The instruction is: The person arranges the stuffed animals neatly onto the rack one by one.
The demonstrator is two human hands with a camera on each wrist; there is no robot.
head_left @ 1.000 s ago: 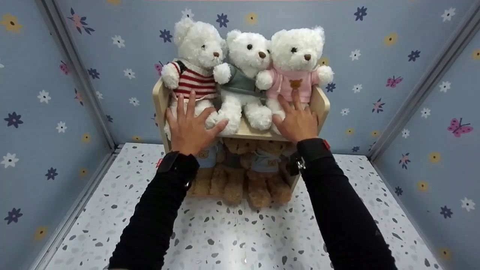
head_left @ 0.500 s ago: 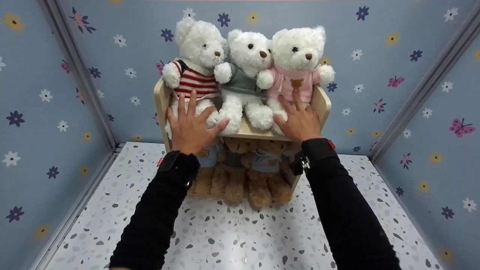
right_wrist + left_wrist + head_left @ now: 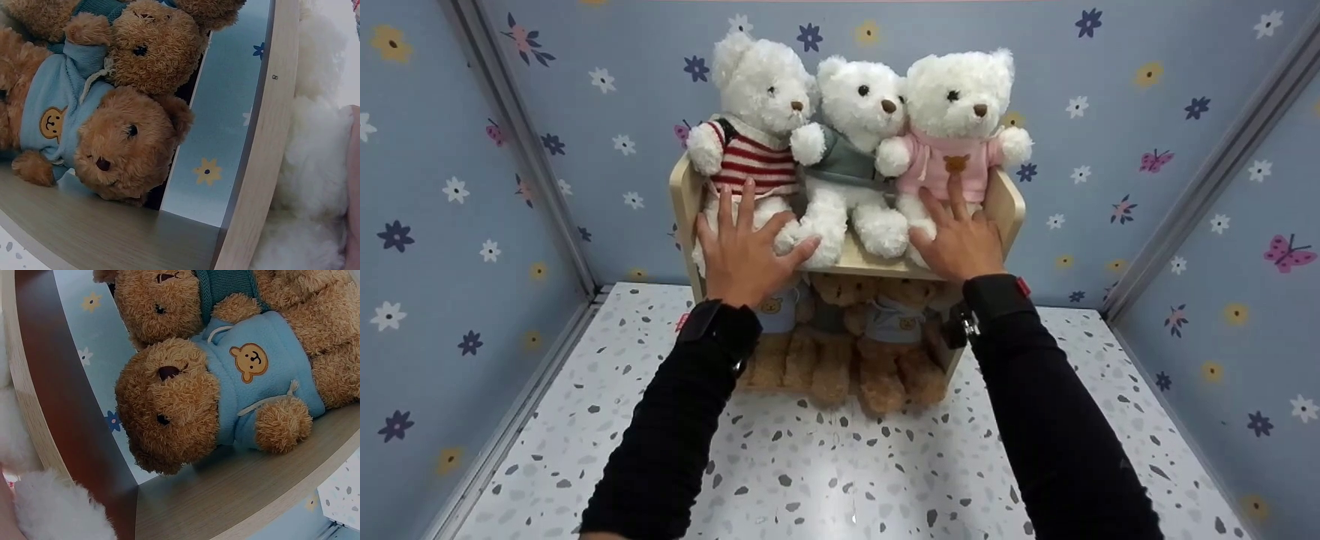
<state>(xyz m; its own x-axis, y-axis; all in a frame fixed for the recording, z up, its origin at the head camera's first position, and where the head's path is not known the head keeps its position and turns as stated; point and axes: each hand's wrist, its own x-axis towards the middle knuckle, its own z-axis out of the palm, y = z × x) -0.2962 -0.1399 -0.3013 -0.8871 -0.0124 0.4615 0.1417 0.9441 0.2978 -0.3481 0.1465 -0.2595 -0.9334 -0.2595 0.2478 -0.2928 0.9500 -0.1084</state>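
Three white teddy bears sit side by side on the top of a small wooden shelf (image 3: 1011, 214). The left bear (image 3: 757, 161) wears a red-striped sweater, the middle bear (image 3: 859, 161) a green top, the right bear (image 3: 958, 161) a pink hoodie. My left hand (image 3: 746, 255), fingers straight and spread, rests on the striped bear's legs. My right hand (image 3: 964, 240) lies with extended fingers on the pink bear's legs, one fingertip at its hoodie. Brown teddy bears sit on the lower level, including one in a light blue hoodie (image 3: 264, 371) and another blue-clad one (image 3: 129, 140).
The shelf stands on a white speckled floor (image 3: 810, 480), near a blue flowered back wall (image 3: 645, 75). Similar side walls (image 3: 450, 262) rise at left and right, with grey metal strips (image 3: 521, 142) along the corners.
The view has shifted very slightly, moving everything a little. My right wrist has moved slightly to the right; both hands stay on the same bears.
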